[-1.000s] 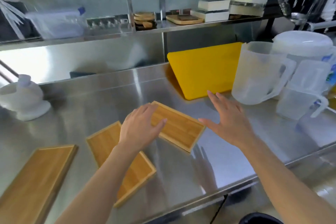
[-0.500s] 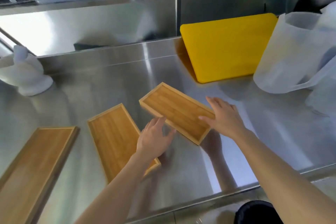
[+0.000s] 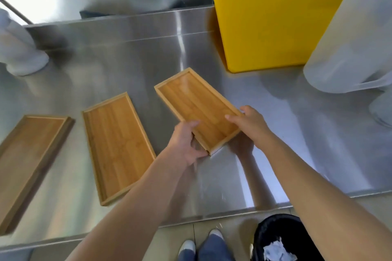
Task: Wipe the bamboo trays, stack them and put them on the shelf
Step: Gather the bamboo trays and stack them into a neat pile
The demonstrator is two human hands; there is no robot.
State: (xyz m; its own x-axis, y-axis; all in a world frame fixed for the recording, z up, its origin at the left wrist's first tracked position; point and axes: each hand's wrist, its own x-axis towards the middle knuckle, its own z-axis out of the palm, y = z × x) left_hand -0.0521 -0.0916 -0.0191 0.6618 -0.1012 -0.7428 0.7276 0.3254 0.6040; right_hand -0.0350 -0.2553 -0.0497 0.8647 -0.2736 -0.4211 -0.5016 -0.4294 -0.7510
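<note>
Now both hands grip the near end of the right-hand bamboo tray (image 3: 197, 108): the left hand (image 3: 186, 144) curls around its near left corner, thumb on the rim and fingers tucked below, while the right hand (image 3: 250, 125) closes on the near right corner, thumb lying over the edge. That tray sits at an angle on the steel bench (image 3: 275, 133), its far end pointing up and to the left; whether its near end is lifted off the surface cannot be told. Just left of it lies the middle tray (image 3: 118, 144), flat and apart from it, and further left the third tray (image 3: 27, 161) runs off the picture's edge. Behind the held tray a yellow cutting board (image 3: 271, 25) leans against the back wall, with a translucent plastic jug (image 3: 356, 44) beside it on the right. Below the bench edge stands a black bin (image 3: 282, 237) with crumpled paper inside.
</note>
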